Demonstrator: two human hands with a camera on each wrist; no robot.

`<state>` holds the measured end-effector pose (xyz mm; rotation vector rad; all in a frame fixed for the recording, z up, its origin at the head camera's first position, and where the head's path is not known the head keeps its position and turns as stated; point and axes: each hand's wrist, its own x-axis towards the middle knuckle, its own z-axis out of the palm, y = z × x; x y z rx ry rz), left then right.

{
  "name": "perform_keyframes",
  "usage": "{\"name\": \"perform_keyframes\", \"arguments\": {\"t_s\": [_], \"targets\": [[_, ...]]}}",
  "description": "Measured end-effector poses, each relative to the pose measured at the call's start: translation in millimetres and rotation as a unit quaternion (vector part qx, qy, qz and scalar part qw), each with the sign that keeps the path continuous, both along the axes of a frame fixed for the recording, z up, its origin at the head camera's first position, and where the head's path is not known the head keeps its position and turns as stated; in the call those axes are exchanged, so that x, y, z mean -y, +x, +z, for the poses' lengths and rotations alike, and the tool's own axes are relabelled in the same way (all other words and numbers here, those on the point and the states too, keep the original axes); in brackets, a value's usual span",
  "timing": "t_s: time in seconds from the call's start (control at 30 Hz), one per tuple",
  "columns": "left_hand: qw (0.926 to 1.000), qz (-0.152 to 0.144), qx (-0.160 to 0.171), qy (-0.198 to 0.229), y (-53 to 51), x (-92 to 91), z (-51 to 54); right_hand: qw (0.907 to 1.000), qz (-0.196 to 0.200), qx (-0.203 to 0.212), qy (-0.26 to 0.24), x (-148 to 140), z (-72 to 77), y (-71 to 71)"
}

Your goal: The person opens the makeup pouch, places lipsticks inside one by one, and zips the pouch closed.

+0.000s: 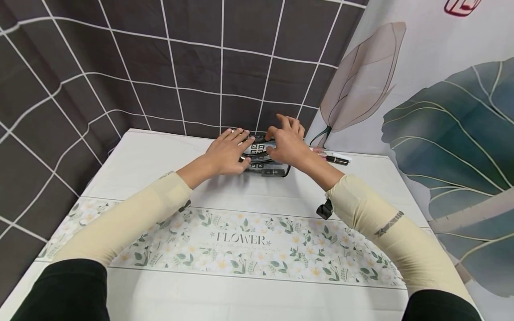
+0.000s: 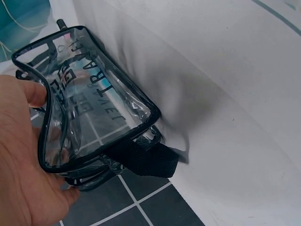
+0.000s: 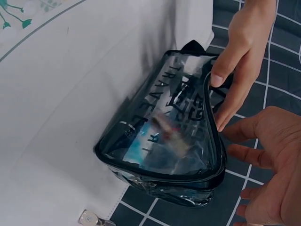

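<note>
The clear pouch (image 2: 87, 101) lies at the far edge of the desk (image 1: 201, 191), close against the dark checked curtain (image 1: 192, 58). Its walls look like thin, soft plastic, likely light, smooth and a little slippery; nothing about the pouch itself seems fragile. The black piping (image 3: 155, 175) probably gives it what stiffness it has, so the rim is the better place to take hold, since the panels between would tend to buckle. The strap (image 2: 148, 160) at one end looks like another sound hold (fabric should slip less than film). Something blurred shows through the plastic; whether it lies inside is hard to tell, so any shift of weight is a guess.

The left hand's (image 1: 229, 154) grip holds the rim, thumb over the piping. The right hand's (image 1: 290, 145) grip is wide, fingers spread just beside the pouch; contact there is unclear. Pens (image 1: 337, 159) lie on the desk beyond the right hand.
</note>
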<state>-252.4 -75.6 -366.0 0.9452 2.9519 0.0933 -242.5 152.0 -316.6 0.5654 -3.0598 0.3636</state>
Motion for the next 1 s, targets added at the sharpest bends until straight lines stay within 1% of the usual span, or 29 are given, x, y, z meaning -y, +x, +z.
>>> {"name": "perform_keyframes", "arguments": {"t_s": [0.33,0.6,0.83,1.0], "targets": [[1.0,-0.002,-0.005,-0.007,-1.6,-0.8,-0.3,1.0,0.001,-0.004,-0.009,-6,0.7,1.7],[0.9999,-0.001,-0.008,-0.007,-0.4,0.0,-0.8,0.9996,0.005,0.0,-0.029,-11,-1.2,-0.5],[1.0,-0.001,-0.004,-0.003,1.3,-0.3,0.2,0.9989,0.0,-0.009,-0.046,-17,-1.8,-2.8],[0.9999,-0.001,-0.012,-0.003,0.8,-0.7,-0.5,0.9986,-0.003,-0.021,-0.048,-22,-0.3,-2.4]]}}
